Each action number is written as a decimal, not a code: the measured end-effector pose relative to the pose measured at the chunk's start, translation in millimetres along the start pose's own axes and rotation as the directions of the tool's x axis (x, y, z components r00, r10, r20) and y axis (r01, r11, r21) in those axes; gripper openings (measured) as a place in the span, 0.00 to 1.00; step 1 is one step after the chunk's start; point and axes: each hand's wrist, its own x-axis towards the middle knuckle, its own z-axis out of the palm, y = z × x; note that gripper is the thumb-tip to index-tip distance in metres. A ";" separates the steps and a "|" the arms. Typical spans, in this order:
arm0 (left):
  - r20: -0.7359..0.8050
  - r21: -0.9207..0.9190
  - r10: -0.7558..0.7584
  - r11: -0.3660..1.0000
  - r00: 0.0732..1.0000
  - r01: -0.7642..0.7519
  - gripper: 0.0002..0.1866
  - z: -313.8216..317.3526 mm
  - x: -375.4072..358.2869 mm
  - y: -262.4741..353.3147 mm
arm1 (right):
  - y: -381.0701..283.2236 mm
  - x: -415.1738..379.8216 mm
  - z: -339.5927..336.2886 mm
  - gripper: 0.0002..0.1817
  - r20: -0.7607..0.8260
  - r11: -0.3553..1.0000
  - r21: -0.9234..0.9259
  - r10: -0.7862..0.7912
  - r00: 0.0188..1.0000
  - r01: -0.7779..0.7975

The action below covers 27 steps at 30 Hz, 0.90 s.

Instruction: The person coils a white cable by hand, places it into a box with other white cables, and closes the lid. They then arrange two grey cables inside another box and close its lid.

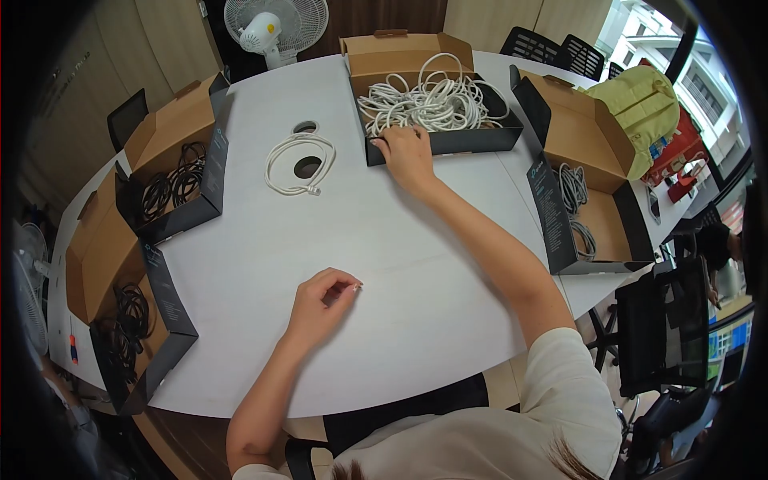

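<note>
My right hand [406,156] is at the front left rim of a black box [476,142] at the back of the table. Its thumb lies outside the front wall and its fingers bend over the edge, beside the white cables [436,104] heaped inside; the fingertips are partly hidden. My left hand [324,304] hovers over or rests on the near middle of the table, fingers curled with thumb and forefinger together, and no object shows in it. A coiled white cable [276,172] lies on the tabletop, around a dark round hole.
Two open boxes with black cables, one farther [210,188] and one nearer [172,320], stand at left. On the right, another open box [608,228] holds grey coiled cables [572,188]. Beyond it sits a yellow-green bag [636,104]. A white fan [272,28] stands behind the table [416,320].
</note>
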 end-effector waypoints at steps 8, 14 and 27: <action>-0.005 -0.031 0.039 0.999 0.999 -0.039 0.04 1.6 -1.1 -7.6 | -53.6 -30.0 -27.3 0.11 0.023 0.999 -0.021 -0.042 0.999 0.042; -0.144 0.003 0.037 0.999 0.989 -0.037 0.05 -12.4 -0.7 -2.4 | -90.1 -65.0 -60.8 0.13 0.132 0.989 0.007 -0.148 0.980 0.148; -0.059 0.855 0.475 0.479 0.878 -0.201 0.17 -81.9 130.8 -91.2 | -142.9 -139.6 -135.4 0.13 0.199 0.967 0.018 -0.251 0.947 0.253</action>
